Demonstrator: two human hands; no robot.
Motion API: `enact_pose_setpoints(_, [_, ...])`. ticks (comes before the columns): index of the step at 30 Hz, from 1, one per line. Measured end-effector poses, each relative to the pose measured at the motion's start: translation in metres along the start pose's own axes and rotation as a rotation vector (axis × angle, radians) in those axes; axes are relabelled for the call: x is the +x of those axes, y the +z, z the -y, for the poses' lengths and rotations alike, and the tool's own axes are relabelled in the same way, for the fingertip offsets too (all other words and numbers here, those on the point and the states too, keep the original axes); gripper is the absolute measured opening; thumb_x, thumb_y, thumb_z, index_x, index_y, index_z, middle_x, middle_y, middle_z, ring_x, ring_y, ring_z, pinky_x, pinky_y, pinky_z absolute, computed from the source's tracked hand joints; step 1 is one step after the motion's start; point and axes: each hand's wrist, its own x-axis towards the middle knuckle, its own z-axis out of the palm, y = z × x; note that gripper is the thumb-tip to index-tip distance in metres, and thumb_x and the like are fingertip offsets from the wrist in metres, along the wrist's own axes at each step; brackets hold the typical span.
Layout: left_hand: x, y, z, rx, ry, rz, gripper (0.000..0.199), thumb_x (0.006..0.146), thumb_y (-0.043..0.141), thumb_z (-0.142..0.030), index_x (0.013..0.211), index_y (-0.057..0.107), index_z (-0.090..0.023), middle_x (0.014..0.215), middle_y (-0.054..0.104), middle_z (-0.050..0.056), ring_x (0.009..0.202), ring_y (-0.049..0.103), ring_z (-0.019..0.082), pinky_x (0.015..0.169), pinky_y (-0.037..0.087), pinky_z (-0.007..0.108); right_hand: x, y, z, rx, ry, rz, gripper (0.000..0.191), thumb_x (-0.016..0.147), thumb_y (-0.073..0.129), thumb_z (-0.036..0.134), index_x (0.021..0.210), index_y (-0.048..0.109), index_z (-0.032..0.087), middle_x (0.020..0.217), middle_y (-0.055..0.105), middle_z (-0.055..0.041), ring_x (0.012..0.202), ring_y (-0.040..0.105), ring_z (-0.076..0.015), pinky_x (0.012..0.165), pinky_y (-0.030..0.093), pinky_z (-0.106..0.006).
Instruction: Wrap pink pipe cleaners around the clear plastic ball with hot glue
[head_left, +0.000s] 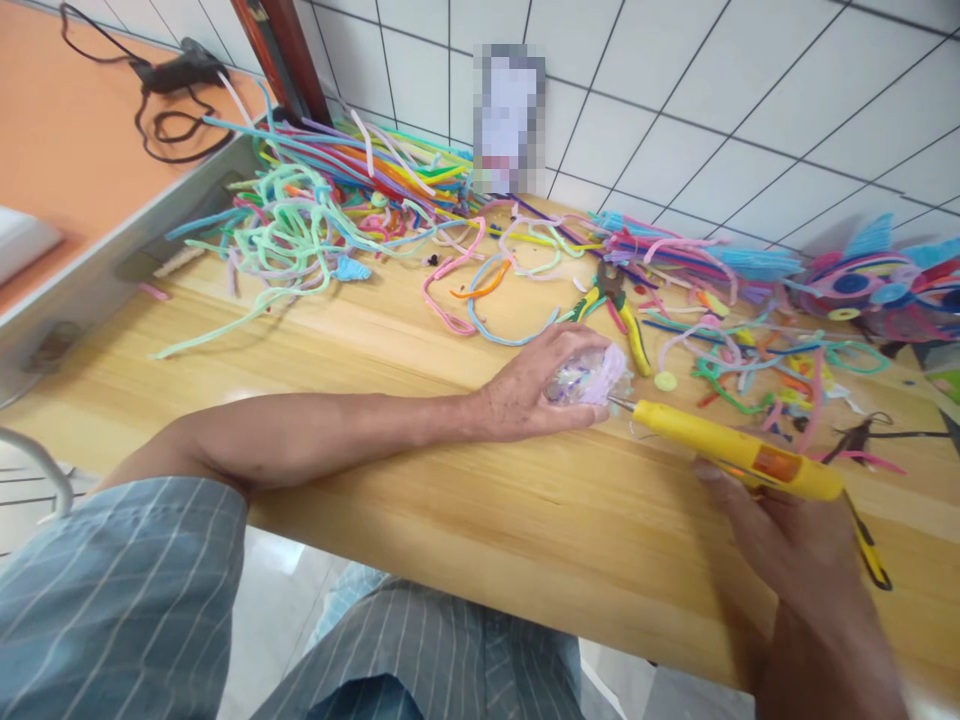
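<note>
My left hand is closed around a small clear plastic piece with lilac fuzzy material on its right side. In my right hand is a yellow glue gun, gripped by its handle. The metal nozzle points left and meets, or nearly meets, the lower right edge of the lilac part; contact cannot be made out exactly. Just behind my left hand lie pliers with yellow and green handles. A small pale yellow disc rests right of the held piece.
Tangled green pipe cleaners and a multicoloured bundle lie at the back left. More pipe cleaners and scraps spread right, near a colourful fish-like craft. A blurred phone-like object leans on the tiled wall.
</note>
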Motion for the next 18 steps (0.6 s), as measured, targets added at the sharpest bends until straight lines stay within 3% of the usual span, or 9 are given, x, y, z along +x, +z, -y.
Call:
enact_pose_setpoints(13, [-0.001, -0.001, 0.0, 0.021, 0.027, 0.003, 0.062, 0.095, 0.075, -0.052, 0.144, 0.053, -0.02, 0.144, 0.062, 0.018, 0.144, 0.057, 0.032, 0.124, 0.048, 0.053, -0.013, 0.003, -0.008, 0.036, 0.149, -0.007, 0.014, 0.096, 0.068, 0.04, 0.099, 0.075, 0.028, 0.094, 0.081, -0.0038, 0.077, 0.078, -0.0249, 0.067, 0.063, -0.036])
enact_pose_setpoints(18, [-0.001, -0.001, 0.0, 0.03, 0.038, 0.001, 0.061, 0.096, 0.073, -0.052, 0.144, 0.052, -0.021, 0.144, 0.062, 0.018, 0.143, 0.059, 0.032, 0.123, 0.049, 0.053, -0.01, 0.003, -0.002, 0.046, 0.116, 0.017, 0.012, 0.099, 0.066, 0.037, 0.104, 0.074, 0.03, 0.096, 0.081, -0.0019, 0.082, 0.079, -0.0229, 0.07, 0.063, -0.033])
